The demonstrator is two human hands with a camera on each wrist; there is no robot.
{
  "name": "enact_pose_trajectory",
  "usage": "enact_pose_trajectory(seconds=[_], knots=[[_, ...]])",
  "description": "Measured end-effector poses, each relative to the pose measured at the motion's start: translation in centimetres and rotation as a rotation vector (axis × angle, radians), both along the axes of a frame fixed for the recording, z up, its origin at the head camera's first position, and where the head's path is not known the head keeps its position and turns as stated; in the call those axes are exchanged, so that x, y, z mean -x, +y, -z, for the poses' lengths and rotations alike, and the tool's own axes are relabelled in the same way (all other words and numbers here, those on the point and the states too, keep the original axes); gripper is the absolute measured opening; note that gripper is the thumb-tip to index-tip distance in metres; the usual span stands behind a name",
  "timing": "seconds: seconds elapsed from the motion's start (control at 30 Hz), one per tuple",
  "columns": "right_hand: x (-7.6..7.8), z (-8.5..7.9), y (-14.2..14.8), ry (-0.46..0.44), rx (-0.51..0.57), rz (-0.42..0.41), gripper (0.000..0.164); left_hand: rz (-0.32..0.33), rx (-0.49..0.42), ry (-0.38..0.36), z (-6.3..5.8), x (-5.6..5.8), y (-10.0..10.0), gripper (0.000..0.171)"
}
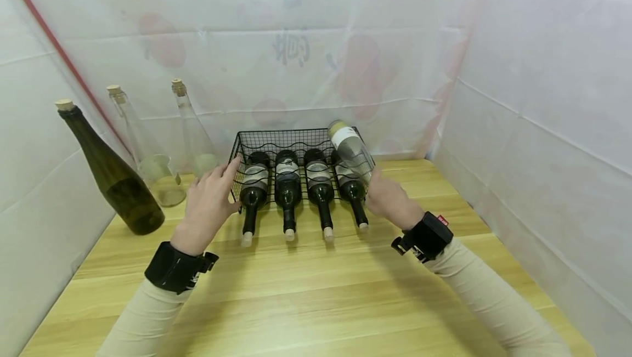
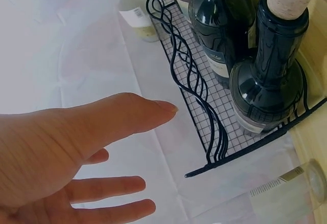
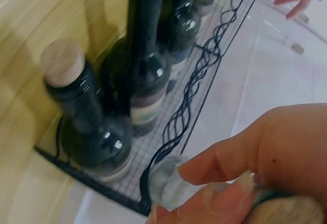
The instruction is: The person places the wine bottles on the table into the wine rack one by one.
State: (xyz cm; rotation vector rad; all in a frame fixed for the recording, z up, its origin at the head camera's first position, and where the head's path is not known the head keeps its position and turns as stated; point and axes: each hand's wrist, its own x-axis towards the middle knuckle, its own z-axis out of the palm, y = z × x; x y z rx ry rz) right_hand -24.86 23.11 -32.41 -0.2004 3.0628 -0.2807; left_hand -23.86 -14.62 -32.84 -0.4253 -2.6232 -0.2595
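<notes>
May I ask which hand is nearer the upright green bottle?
Left: the left hand is right of the green bottle; the right hand is farther right, across the wire rack.

Right fingers [image 1: 379, 186] grip a clear bottle [image 1: 349, 145], seemingly by its neck, at the rack [image 1: 281, 137].

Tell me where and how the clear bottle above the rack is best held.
Likely best: hold the clear bottle by its neck end, near the cork, coming from the near right, as the right hand does. It slants with its base over the far part of the wire rack and its neck toward the person, leaving the wider body free.
</notes>
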Motion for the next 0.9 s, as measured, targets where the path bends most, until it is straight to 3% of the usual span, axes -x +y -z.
enact_pose_trajectory(seconds=[0.2,0.43,0.67,0.9], knots=[[-0.2,-0.7,-1.0,-0.031,0.0,-0.084,0.074,-0.007,-0.005,-0.02,-0.2,-0.1,-0.3,0.104],[0.1,-0.9,-2.0,-0.081,-0.025,-0.024,0.076,-0.013,0.003,-0.029,-0.3,-0.3,-0.5,0.102],[0.6,-0.4,-2.5,-0.089,0.017,0.014,0.086,-0.011,0.002,-0.055,0.2,-0.1,-0.4,0.102],[0.6,-0.4,-3.4,-0.152,0.044,0.09,0.086,-0.004,0.007,-0.022,0.6,0.0,-0.3,0.101]])
